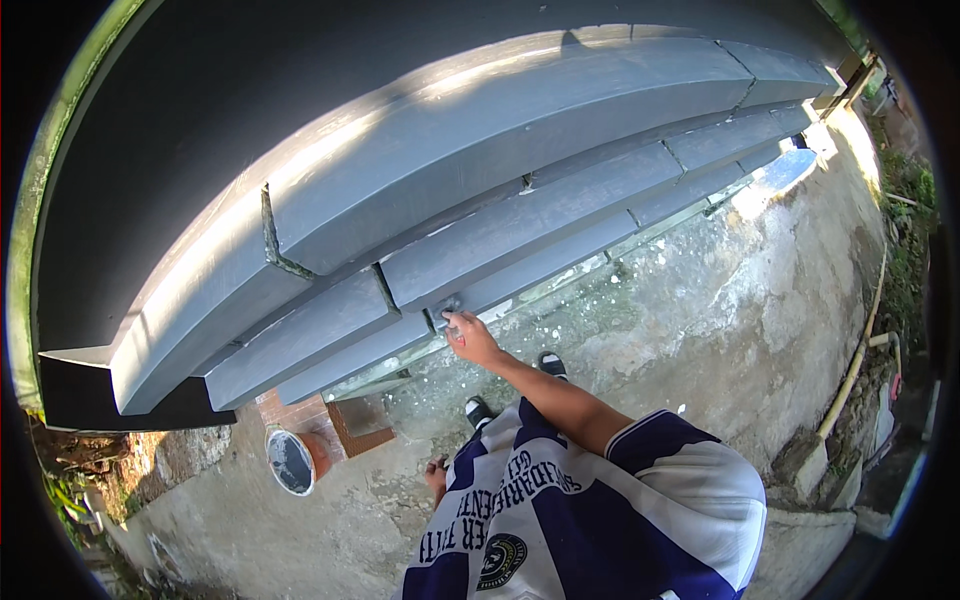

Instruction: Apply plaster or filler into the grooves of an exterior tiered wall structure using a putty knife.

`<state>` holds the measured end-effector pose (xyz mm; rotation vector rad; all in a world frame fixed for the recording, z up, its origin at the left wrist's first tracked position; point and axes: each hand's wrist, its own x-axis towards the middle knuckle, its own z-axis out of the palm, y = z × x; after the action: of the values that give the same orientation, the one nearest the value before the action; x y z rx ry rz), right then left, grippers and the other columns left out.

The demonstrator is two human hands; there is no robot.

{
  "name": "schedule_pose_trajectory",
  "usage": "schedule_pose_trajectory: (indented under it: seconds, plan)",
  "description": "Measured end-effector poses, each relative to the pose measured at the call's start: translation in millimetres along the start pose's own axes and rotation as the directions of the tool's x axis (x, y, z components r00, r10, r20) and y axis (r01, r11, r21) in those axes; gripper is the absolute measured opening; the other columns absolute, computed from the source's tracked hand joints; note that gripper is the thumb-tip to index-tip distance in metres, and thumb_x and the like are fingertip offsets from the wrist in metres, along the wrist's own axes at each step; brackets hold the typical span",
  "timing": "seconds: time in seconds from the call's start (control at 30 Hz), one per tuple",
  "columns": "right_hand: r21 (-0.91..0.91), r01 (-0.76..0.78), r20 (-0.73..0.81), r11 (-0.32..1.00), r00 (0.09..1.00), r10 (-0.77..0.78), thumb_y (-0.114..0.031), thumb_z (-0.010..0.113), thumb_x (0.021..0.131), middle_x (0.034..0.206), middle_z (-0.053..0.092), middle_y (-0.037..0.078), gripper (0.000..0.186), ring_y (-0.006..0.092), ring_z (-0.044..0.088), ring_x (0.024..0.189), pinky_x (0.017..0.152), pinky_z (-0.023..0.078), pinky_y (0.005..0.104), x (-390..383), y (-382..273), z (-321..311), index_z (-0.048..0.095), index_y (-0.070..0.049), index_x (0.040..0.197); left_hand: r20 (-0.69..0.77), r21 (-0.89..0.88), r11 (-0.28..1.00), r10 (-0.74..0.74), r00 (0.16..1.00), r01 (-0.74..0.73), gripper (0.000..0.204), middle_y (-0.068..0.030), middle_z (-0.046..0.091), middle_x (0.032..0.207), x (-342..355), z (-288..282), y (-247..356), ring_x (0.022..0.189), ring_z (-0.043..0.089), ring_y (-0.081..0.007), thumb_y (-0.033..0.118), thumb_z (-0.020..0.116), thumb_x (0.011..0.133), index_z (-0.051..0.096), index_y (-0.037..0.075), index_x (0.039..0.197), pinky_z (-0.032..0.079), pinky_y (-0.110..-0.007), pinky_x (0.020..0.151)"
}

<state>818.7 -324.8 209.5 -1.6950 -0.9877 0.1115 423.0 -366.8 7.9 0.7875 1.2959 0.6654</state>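
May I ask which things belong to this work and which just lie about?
Likely in use:
small dark tool in right hand
grey stepped slabs
round orange bucket, grey inside

Likely lying about:
long yellowish pole
rough grey concrete chunk

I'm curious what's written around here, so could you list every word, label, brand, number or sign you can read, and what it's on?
Shirt: large dark lettering on its white parts; I won't copy out the wording.
Round dark badge on the shirt: any print is too small to read.
Grey steps and bucket: no lettering that I can make out.
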Motion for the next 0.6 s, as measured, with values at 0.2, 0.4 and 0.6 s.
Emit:
schedule_pose_trajectory:
  seconds: [0.2,0.4,0.6]
  plan:
    - [0.064,-0.061,0.171,0.996,0.984,0.049,-0.005,0.062,0.075,0.1,0.061,0.017,0.024,0.0351,0.059,0.088,0.069,0.05,0.0366,5.1,28.0,-9.1,0.055,-0.002,0.097,-0.103,0.024,0.998,-0.047,0.994,0.049,0.004,-0.0051,0.059,0.08,0.0,12.5,39.8,0.073,0.057,-0.0147,0.006,0.055,0.085,0.056,0.004,0.081,0.052,-0.031,0.055]
    - [-0.169,-0.117,-0.18,0.979,0.98,0.087,-0.002,0.06,0.071,0.084,0.06,0.02,0.026,0.0392,0.058,0.081,0.069,0.048,0.0409,2.9,64.0,-105.4,0.055,0.0,0.097,-0.193,0.066,0.988,-0.123,0.973,0.138,0.003,-0.0051,0.058,0.08,-4.1,-2.5,58.8,0.076,0.059,-0.0156,0.006,0.054,0.084,0.056,0.004,0.083,0.052,-0.029,0.054]
    - [-0.321,-0.122,-0.268,0.939,0.963,0.033,-0.001,0.058,0.069,0.079,0.058,0.022,0.019,0.0407,0.055,0.076,0.069,0.045,0.0443,10.7,42.5,-62.4,0.051,0.002,0.087,-0.212,-0.04,0.995,-0.1,0.972,0.093,0.003,-0.0069,0.061,0.084,-3.8,-24.0,36.8,0.076,0.06,-0.017,0.004,0.056,0.082,0.058,0.002,0.083,0.051,-0.03,0.055]
